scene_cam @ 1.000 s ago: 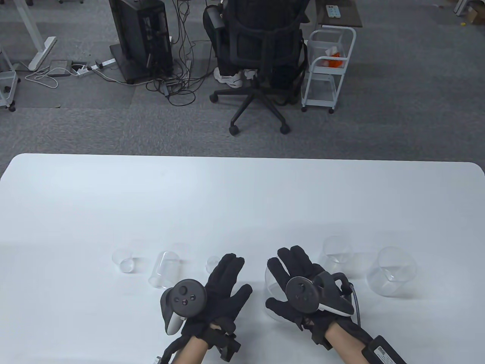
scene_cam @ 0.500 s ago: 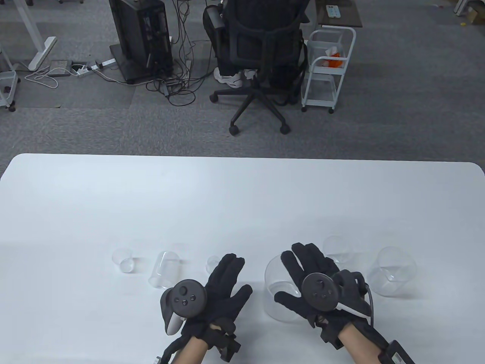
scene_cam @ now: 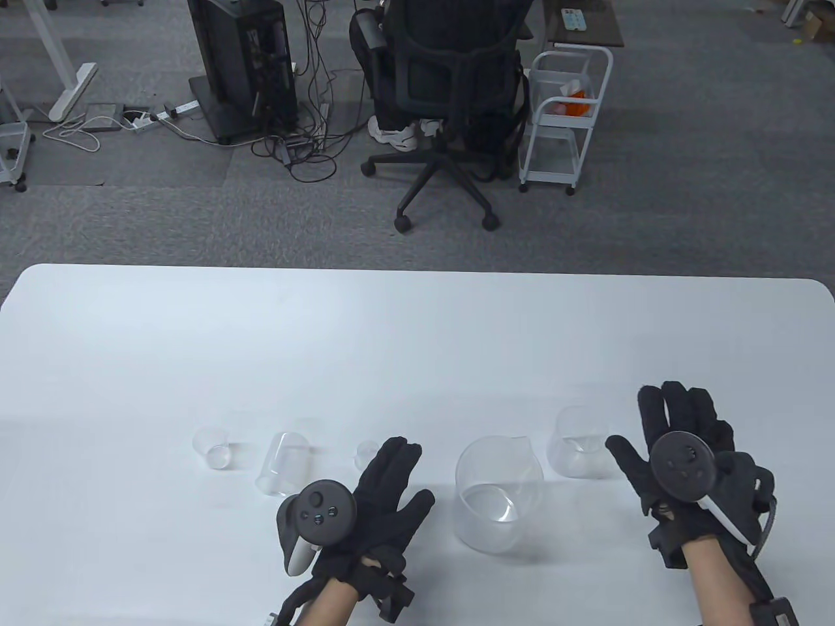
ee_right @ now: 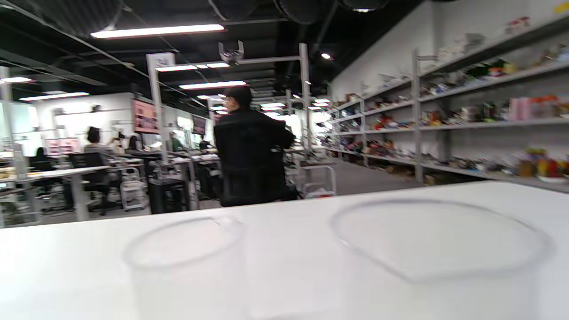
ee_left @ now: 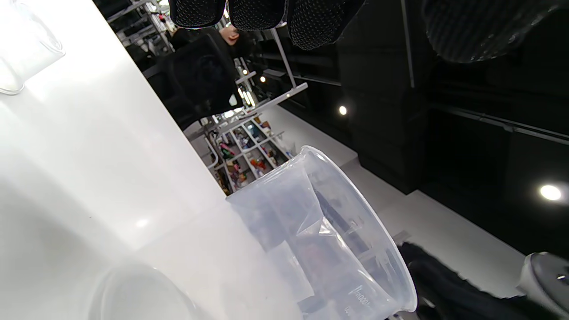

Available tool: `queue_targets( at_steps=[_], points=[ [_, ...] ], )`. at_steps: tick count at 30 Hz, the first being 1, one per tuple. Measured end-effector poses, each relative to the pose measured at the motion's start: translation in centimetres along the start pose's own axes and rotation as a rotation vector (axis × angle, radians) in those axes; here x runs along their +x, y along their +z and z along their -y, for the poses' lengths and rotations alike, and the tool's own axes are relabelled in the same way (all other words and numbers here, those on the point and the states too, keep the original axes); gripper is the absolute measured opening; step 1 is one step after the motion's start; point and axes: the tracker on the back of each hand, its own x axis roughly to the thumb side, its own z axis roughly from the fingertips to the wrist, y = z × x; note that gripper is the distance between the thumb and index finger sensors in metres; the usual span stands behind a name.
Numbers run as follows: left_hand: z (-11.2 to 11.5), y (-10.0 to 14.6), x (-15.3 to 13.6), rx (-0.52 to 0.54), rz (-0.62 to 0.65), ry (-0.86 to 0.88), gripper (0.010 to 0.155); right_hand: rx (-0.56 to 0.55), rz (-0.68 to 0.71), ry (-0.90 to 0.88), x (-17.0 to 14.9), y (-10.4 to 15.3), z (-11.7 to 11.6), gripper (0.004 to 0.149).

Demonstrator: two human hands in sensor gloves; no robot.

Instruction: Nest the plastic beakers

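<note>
Several clear plastic beakers stand in a row near the table's front. The largest beaker stands upright between my hands and also shows in the left wrist view. A medium beaker stands to its right. My right hand hovers open with fingers spread, covering the rightmost beaker; its wide rim shows in the right wrist view beside the medium beaker's rim. My left hand rests flat and open, holding nothing. A tiny beaker is at its fingertips.
A tall clear beaker lies tilted left of my left hand, and a small beaker stands further left. The white table stretches bare behind the row. An office chair and a white cart stand on the floor beyond.
My right hand has left the largest beaker and moved right, past the medium beaker, to above the rightmost beaker. The largest beaker now stands uncovered. My left hand has not moved.
</note>
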Motion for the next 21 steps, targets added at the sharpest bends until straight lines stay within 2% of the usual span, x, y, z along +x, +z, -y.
queue_targets(
  at_steps=[4, 9, 19, 21],
  points=[
    [0.0, 0.0, 0.0, 0.000, -0.001, 0.000, 0.078, 0.074, -0.098, -0.005, -2.4, -0.6, -2.3, 0.081],
    [0.0, 0.0, 0.0, 0.001, -0.003, 0.001, 0.077, 0.127, -0.171, 0.018, -3.9, -1.0, -5.2, 0.083],
    [0.0, 0.0, -0.1, -0.003, -0.005, 0.000, 0.077, 0.181, -0.279, -0.038, -5.3, -1.8, -8.9, 0.088],
    [0.0, 0.0, -0.1, -0.004, -0.006, -0.001, 0.077, 0.158, -0.281, -0.048, -5.3, -1.8, -9.1, 0.085]
  ],
)
